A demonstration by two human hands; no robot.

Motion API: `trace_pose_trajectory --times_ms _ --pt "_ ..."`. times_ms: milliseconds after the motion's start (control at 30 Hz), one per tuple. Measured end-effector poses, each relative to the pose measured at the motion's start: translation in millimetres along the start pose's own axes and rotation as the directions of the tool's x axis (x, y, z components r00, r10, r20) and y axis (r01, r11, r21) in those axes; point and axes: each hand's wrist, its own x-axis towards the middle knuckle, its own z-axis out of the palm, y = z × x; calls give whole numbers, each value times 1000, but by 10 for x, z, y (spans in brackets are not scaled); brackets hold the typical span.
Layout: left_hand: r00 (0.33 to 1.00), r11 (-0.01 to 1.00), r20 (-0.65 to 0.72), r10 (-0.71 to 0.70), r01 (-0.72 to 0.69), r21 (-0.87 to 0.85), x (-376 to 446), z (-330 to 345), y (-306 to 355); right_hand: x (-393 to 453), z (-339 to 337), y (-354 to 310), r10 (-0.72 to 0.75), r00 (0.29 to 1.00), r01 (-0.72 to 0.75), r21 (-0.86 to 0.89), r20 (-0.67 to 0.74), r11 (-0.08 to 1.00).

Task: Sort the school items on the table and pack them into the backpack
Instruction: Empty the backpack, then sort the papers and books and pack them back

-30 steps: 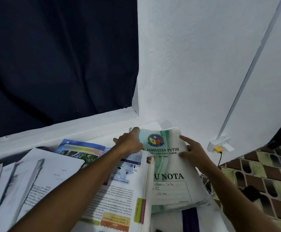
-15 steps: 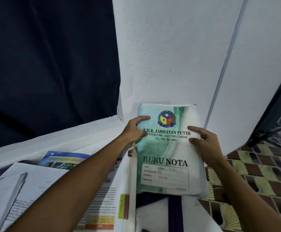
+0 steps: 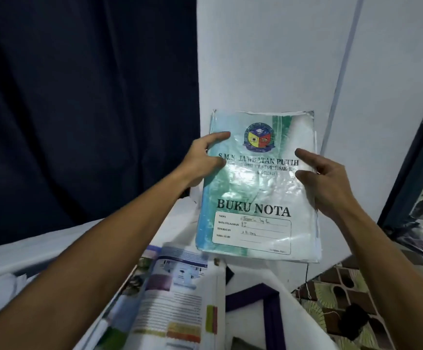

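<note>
A green and white notebook (image 3: 256,198) in a shiny plastic cover, marked "BUKU NOTA", is held upright in the air in front of the white wall. My left hand (image 3: 203,160) grips its left edge, thumb across the front cover. My right hand (image 3: 324,178) holds its right edge, thumb and forefinger on the front and the other fingers hidden behind. Below it an open textbook (image 3: 170,299) with coloured pages lies on the white table (image 3: 250,324). No backpack is in view.
Loose white papers (image 3: 1,294) lie at the table's left. A purple strip (image 3: 271,314) runs across the table near its right edge. A dark curtain (image 3: 79,97) hangs at the back left. Patterned floor (image 3: 356,299) with a thin cable lies to the right.
Both hands have lifted the notebook off the table and raised it upright before the wall. The view has tilted up and the textbook now sits lower in the frame.
</note>
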Motion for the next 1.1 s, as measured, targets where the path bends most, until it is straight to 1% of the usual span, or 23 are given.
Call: trace_pose_trajectory --times_ms 100,167,367,433,500,600,700,767,867,967,1033,1067,1100 --pt "998 999 -45 -33 33 -13 -352 -472 68 -220 419 -189 4 997 -6 25 77 1000" --pt "995 998 -82 -57 58 9 -610 -814 102 -413 745 -325 12 991 -19 52 134 998" --pt "957 985 -256 -134 157 72 -1626 -2044 198 -1141 1920 -738 7 945 -66 168 328 984" --pt "940 976 -300 -162 197 93 -2059 -2474 253 -1413 2332 -818 3 907 -92 192 420 977" --pt "924 960 -329 -194 247 130 -2507 -2875 306 -1710 2724 -871 41 863 -184 238 503 954" --pt "900 922 -356 -253 336 193 -3288 -3439 373 -2302 3258 -992 116 767 -341 248 631 907" --pt "874 874 -369 -315 419 245 -4082 -3825 414 -2917 3621 -1056 176 668 -433 185 723 882" --pt "857 826 -365 -363 478 301 -4603 -3997 389 -3343 3803 -1056 219 614 -472 131 759 872" --pt "797 765 -361 -484 586 269 -5273 -4110 200 -3932 3917 -963 295 557 -479 11 776 878" --pt "705 666 -352 -616 705 244 -5767 -4054 -49 -4425 3905 -856 386 519 -472 -121 762 873" --pt "642 597 -330 -692 766 238 -5973 -3988 -204 -4661 3909 -756 427 506 -445 -197 749 873" --pt "618 571 -316 -720 786 236 -6041 -3949 -264 -4761 3913 -715 433 507 -405 -237 745 883" --pt "600 553 -307 -739 800 232 -6088 -3909 -328 -4841 3920 -679 422 521 -334 -278 742 900"
